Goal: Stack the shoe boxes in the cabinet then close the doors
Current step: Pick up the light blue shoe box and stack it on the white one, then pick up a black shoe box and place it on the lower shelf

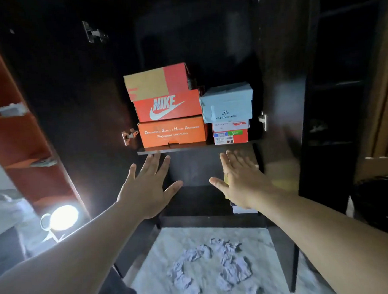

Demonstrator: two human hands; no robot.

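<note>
Inside the dark cabinet, shoe boxes stand on a shelf [188,148]. On the left, an orange box [171,132] carries a red Nike box [167,106], topped by a tan-and-red box [157,82]. To the right, a pale blue box [226,103] sits on a white-and-red box [230,133]. My left hand [149,185] and my right hand [240,178] hover just below the shelf edge, fingers straight and spread, holding nothing. Both cabinet doors, the left [73,97] and the right [280,97], stand open.
A lower shelf [198,200] holds a yellow-and-white box [241,208], mostly hidden by my right hand. Several crumpled papers [208,265] lie on the pale floor. A bright lamp [64,217] glares at the lower left beside orange shelving [14,124].
</note>
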